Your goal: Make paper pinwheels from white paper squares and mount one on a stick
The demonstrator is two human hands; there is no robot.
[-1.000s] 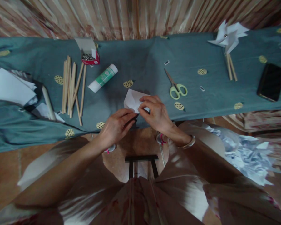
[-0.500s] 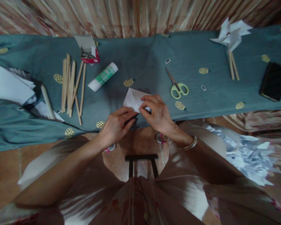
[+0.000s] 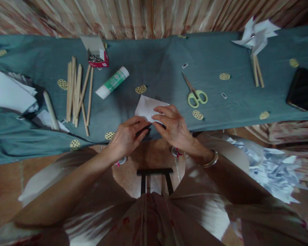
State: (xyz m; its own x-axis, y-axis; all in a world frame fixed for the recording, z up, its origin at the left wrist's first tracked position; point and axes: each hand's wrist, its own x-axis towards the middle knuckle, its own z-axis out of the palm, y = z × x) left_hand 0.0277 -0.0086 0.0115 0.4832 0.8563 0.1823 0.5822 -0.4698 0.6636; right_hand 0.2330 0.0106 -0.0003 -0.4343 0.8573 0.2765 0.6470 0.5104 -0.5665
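Observation:
A folded piece of white paper (image 3: 146,106) lies near the front edge of the cloth-covered table, under both my hands. My left hand (image 3: 129,133) pinches the paper's near left edge between thumb and fingers. At the near corner, my right hand (image 3: 169,123) holds the paper with thumb and forefinger, its other fingers bent over the sheet. The fingertips of the two hands almost meet there. Part of the paper is hidden beneath the right hand.
Green-handled scissors (image 3: 197,98) lie to the right, a glue stick (image 3: 112,83) and wooden sticks (image 3: 77,92) to the left. Behind the sticks stands an open box of pins (image 3: 97,60). A paper pinwheel (image 3: 256,37), a phone (image 3: 302,89) and white paper sheets (image 3: 10,90) lie farther out.
The fingers of my right hand have spread slightly and the thumb has moved down along the near corner. My left hand stays about where it was. The view has shifted slightly.

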